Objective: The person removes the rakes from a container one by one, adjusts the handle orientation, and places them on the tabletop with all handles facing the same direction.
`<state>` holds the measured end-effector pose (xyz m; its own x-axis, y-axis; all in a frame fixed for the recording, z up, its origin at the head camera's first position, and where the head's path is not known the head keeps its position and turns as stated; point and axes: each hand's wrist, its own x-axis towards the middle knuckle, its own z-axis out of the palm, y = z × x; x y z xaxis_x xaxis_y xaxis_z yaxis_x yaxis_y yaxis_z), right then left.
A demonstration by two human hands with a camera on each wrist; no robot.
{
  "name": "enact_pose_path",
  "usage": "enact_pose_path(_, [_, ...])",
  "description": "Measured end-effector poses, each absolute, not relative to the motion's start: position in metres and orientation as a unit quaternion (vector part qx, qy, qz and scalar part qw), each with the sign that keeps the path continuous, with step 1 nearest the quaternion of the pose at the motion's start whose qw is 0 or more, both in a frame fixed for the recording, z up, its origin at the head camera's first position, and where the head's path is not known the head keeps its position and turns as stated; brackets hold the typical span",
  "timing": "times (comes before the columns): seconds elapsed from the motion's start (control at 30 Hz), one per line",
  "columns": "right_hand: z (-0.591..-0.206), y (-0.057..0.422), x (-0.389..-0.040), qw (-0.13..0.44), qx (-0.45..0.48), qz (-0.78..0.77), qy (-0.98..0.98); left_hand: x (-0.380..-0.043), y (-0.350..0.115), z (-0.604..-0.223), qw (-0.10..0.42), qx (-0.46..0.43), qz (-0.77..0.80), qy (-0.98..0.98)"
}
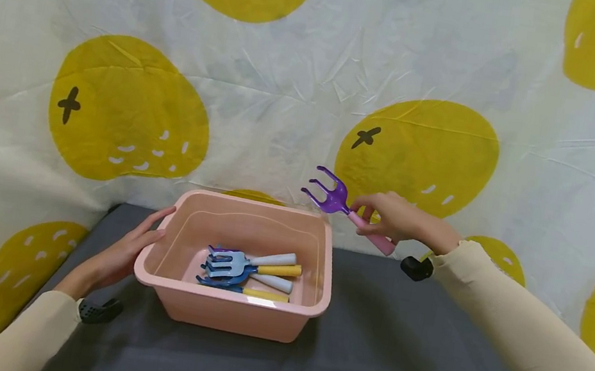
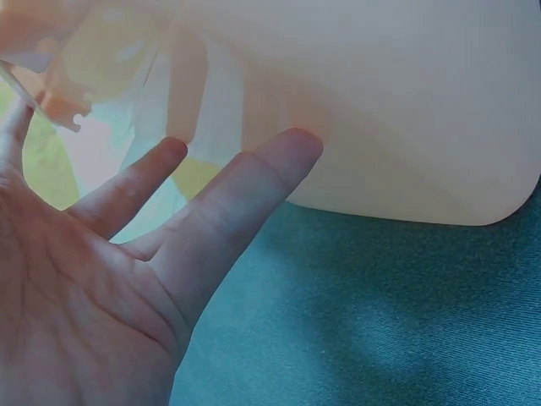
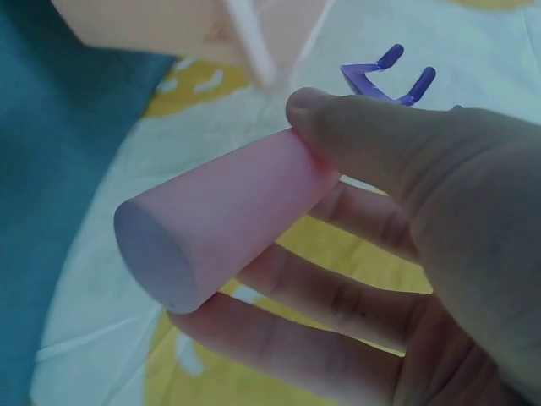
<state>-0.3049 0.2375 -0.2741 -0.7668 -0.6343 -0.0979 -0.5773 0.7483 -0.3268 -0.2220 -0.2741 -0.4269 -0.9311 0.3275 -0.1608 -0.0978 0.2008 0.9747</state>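
Observation:
My right hand pinches the pink handle of a small garden hand fork, held up beyond the right rear corner of a pink plastic basin. Its purple prongs point left. In the right wrist view, thumb and fingers meet around the handle, with the butt end exposed. At the basin's left rim, my left hand rests with fairly straight fingers; the left wrist view shows them spread against the basin wall. Several more hand forks lie piled inside, including a light blue fork and a yellow handle.
The basin stands on a dark grey cloth-covered table. Close behind hangs a white curtain printed with large yellow fruit shapes. Each wrist wears a dark strap device, such as the right wrist device.

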Motion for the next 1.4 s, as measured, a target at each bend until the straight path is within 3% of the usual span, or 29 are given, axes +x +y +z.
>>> enact_pose_path(0.3, [-0.302, 0.303, -0.301, 0.123, -0.221, -0.253, 0.934, -0.223, -0.271, -0.429, 0.162, 0.078, 0.631, 0.754])
enact_pose_path(0.53, [-0.34, 0.345, -0.292, 0.097, -0.205, -0.335, 0.915, -0.222, -0.271, -0.428, 0.15, 0.079, 0.62, 0.766])
enact_pose_path(0.73, [-0.378, 0.383, -0.284, 0.108, -0.15, -0.39, 0.902, -0.222, -0.272, -0.428, 0.149, 0.081, 0.618, 0.768])
enact_pose_path(1.1, [-0.447, 0.435, -0.268, 0.143, -0.079, -0.466, 0.87, -0.218, -0.275, -0.429, 0.149, 0.083, 0.625, 0.761])
enact_pose_path(1.4, [-0.475, 0.461, -0.256, 0.16, -0.04, -0.481, 0.861, -0.218, -0.273, -0.43, 0.149, 0.086, 0.62, 0.765])
